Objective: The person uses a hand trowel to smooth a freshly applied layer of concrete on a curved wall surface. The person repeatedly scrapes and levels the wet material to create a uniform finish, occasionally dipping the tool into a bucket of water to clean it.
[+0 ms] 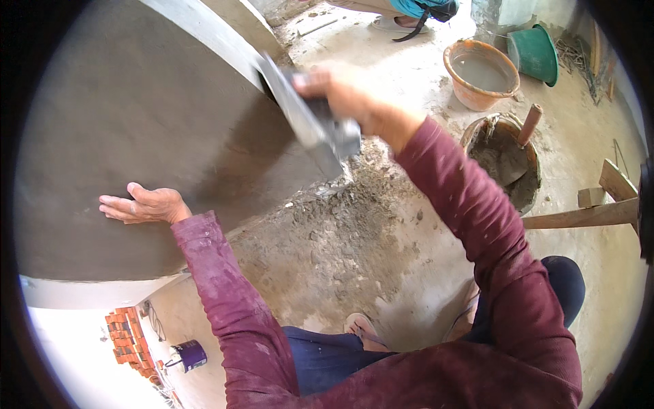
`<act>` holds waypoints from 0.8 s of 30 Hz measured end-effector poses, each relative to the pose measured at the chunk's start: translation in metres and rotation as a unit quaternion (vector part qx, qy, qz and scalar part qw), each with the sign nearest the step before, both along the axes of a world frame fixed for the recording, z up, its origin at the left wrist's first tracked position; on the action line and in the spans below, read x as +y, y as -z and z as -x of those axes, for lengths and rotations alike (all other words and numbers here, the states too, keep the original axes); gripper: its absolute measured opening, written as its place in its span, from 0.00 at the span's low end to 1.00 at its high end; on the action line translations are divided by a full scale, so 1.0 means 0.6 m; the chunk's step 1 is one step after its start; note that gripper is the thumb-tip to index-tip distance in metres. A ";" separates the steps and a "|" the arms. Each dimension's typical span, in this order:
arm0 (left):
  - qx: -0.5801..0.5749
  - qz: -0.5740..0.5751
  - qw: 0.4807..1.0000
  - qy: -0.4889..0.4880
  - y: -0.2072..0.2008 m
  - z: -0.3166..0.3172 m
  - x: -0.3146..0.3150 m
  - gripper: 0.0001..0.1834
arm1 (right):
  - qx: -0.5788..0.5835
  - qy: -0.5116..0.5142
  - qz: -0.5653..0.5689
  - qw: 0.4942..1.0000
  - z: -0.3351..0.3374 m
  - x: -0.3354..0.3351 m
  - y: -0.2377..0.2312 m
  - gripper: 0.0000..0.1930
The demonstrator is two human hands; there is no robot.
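My right hand (354, 99) is closed round the handle of a grey plastering float (300, 112), smeared by motion. The float's long flat plate is tilted on edge beside the right-hand end of a wall (136, 95) coated in smooth, damp-looking grey mortar. Whether the plate touches the wall is unclear. My left hand (150, 204) is open in front of the coated surface, fingers stretched out to the left and thumb apart, with nothing in it. I cannot tell whether it touches the wall.
Fallen mortar (347, 225) litters the floor at the wall's foot. At right stand a mortar bucket (533, 178) with a wooden-handled tool (530, 126), an orange basin (470, 101) of cloudy water, a tipped green bucket (538, 54) and a wooden frame (579, 218). Another person (409, 8) is beyond.
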State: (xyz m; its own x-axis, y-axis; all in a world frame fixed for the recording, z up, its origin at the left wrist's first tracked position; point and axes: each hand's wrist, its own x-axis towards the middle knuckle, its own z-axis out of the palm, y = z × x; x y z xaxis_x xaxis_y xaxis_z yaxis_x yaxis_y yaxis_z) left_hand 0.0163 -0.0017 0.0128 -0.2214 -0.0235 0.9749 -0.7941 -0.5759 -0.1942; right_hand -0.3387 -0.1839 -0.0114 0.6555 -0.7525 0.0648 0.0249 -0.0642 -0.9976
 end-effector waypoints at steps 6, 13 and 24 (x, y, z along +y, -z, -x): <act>0.175 0.053 0.982 0.046 -0.011 0.045 -0.003 0.34 | -0.183 0.185 0.430 0.865 0.093 0.014 -0.077 0.20; 0.210 0.052 0.973 0.085 0.001 0.041 -0.016 0.43 | 0.069 0.107 0.584 0.802 0.089 0.123 0.252 0.32; 0.188 0.054 0.977 0.087 -0.009 0.034 -0.001 0.41 | 0.198 0.007 0.650 0.734 -0.032 0.119 0.314 0.36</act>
State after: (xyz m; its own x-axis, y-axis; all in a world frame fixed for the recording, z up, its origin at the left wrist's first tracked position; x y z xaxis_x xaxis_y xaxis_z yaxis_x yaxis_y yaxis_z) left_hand -0.0042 -0.0023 0.0182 0.1614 0.0896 0.9828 -0.8856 -0.4264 0.1843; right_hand -0.3196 -0.1126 -0.1999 0.8096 -0.2306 0.5398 -0.2602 -0.9653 -0.0222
